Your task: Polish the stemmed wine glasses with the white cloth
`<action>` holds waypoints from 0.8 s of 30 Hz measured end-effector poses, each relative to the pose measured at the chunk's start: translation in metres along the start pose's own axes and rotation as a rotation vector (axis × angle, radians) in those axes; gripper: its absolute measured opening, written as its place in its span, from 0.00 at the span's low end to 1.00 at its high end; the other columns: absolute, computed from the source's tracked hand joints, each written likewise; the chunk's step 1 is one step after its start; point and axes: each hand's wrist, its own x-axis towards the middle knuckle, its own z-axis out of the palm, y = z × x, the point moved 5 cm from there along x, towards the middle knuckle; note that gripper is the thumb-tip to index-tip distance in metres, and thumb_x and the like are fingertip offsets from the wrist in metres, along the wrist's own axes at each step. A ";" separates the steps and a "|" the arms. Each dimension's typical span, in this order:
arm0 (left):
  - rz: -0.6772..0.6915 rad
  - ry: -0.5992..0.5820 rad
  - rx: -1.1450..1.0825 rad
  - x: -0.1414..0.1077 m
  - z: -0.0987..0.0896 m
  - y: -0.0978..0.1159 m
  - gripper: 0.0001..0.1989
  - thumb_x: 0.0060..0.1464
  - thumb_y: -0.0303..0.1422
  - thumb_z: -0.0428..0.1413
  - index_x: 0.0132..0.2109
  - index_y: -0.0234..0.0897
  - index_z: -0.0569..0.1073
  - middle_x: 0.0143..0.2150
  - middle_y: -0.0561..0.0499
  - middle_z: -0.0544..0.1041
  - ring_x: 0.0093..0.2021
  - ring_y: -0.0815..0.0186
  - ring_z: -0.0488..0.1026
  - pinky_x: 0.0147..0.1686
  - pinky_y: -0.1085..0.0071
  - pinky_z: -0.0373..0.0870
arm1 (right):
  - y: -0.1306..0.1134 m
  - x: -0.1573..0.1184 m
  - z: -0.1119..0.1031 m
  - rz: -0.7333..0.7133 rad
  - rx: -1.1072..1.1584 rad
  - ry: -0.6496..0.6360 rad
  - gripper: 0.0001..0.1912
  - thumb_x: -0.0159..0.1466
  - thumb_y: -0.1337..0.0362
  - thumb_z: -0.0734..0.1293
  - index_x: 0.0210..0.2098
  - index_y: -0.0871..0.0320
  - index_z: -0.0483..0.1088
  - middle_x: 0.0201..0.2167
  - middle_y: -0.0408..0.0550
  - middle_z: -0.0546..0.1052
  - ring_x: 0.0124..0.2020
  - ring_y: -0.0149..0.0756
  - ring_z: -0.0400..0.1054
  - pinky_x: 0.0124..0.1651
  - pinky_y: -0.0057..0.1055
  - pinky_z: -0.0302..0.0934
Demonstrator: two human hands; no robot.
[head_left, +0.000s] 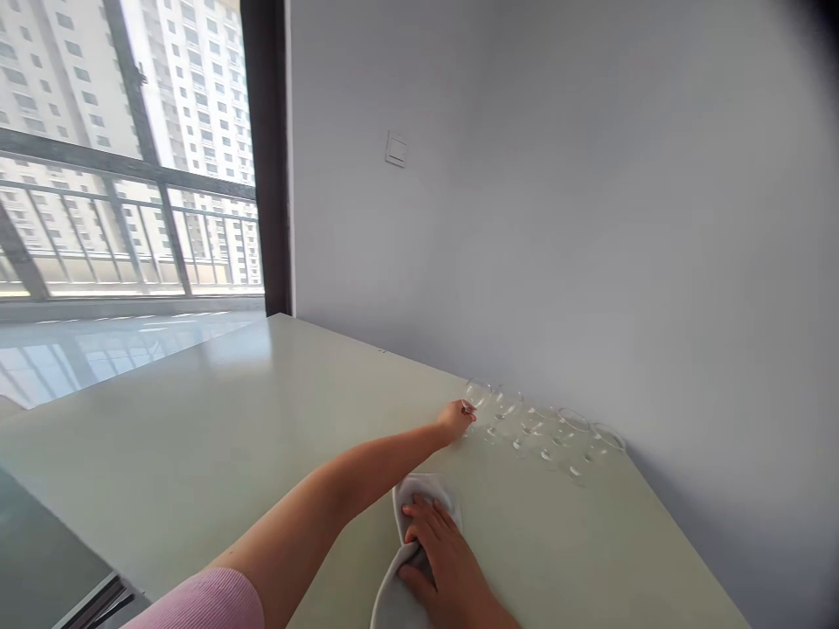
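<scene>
My left hand (457, 421) reaches across the table to the left end of a row of clear glasses. Its fingers are closed around the near side of the leftmost drinking glass (480, 397), which stands by the wall. Close to me, my right hand (440, 559) rests on a folded light grey cloth (429, 486), with a fold of it between thumb and fingers. To the right of my left hand stand several more drinking glasses (574, 421), close together; being see-through, their lower outlines are hard to make out.
The pale, glossy table (216, 437) runs up to a plain grey wall (590, 227) carrying a white switch (396, 148). Its left edge faces large windows (131, 175) with a railing outside. A dark metal bar (98, 603) lies below the near left edge.
</scene>
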 end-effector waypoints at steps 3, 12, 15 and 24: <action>-0.006 0.074 -0.012 -0.001 -0.029 -0.009 0.10 0.45 0.26 0.55 0.38 0.36 0.71 0.32 0.52 0.73 0.23 0.76 0.63 0.25 0.78 0.60 | 0.006 -0.002 0.003 -0.047 -0.026 0.012 0.10 0.57 0.62 0.62 0.38 0.57 0.64 0.53 0.51 0.64 0.58 0.42 0.53 0.60 0.45 0.44; -0.062 0.377 -0.063 -0.014 -0.215 -0.050 0.09 0.52 0.27 0.52 0.42 0.34 0.68 0.35 0.50 0.72 0.27 0.74 0.67 0.32 0.74 0.66 | 0.014 0.001 0.008 -0.185 -0.112 0.089 0.10 0.59 0.56 0.60 0.35 0.56 0.64 0.50 0.53 0.68 0.55 0.45 0.57 0.55 0.45 0.53; -0.098 0.479 -0.077 -0.028 -0.280 -0.062 0.14 0.55 0.35 0.50 0.47 0.33 0.66 0.44 0.46 0.69 0.39 0.67 0.69 0.38 0.65 0.68 | 0.016 0.003 0.008 -0.206 -0.135 0.108 0.10 0.59 0.56 0.61 0.34 0.56 0.65 0.49 0.53 0.69 0.54 0.45 0.59 0.53 0.45 0.55; -0.157 0.687 -0.095 -0.060 -0.376 -0.061 0.16 0.55 0.36 0.49 0.49 0.33 0.65 0.47 0.45 0.67 0.43 0.64 0.68 0.41 0.61 0.68 | 0.021 0.005 0.012 -0.202 -0.118 0.091 0.10 0.58 0.56 0.61 0.34 0.56 0.65 0.49 0.53 0.69 0.55 0.45 0.58 0.54 0.45 0.54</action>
